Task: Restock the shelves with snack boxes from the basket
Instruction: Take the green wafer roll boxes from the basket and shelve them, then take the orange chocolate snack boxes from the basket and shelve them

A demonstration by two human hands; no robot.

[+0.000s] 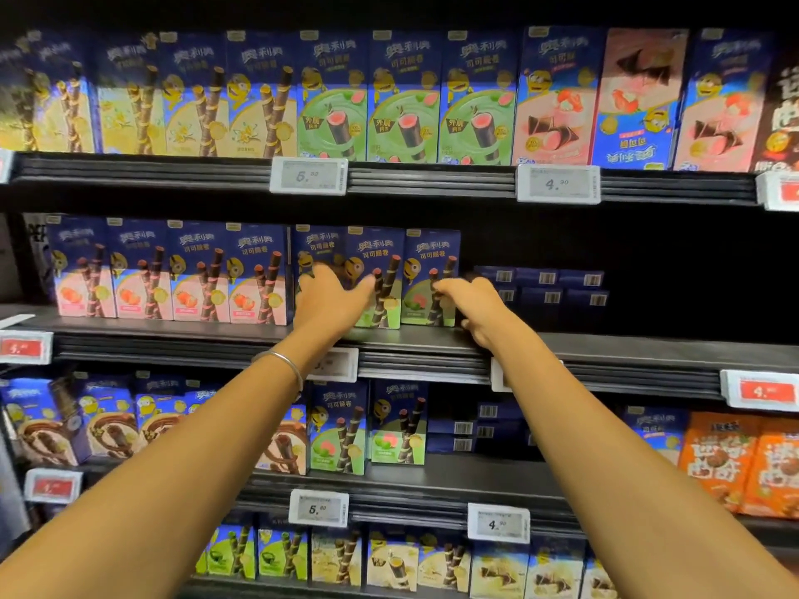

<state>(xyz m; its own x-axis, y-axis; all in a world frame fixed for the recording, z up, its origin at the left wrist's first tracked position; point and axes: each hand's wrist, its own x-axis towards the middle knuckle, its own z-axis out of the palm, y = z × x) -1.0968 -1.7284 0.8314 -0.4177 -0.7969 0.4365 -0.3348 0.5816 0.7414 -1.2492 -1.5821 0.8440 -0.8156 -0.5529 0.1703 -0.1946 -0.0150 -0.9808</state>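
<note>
Three blue-and-green snack boxes stand side by side on the middle shelf [627,345]. My left hand [333,302] lies spread over the front of the left box [319,246], and its thumb reaches across the middle box [377,252]. My right hand [473,306] is at the right edge of the right box [426,261], fingers curled onto its front and side. A silver bangle sits on my left wrist. The basket is out of view.
Pink-fronted boxes [173,270] fill the middle shelf left of my hands. Dark blue boxes [544,287] lie stacked flat at the back right, with dark open shelf space beyond them. Full rows of boxes stand above and below. Price tags [557,183] line the shelf edges.
</note>
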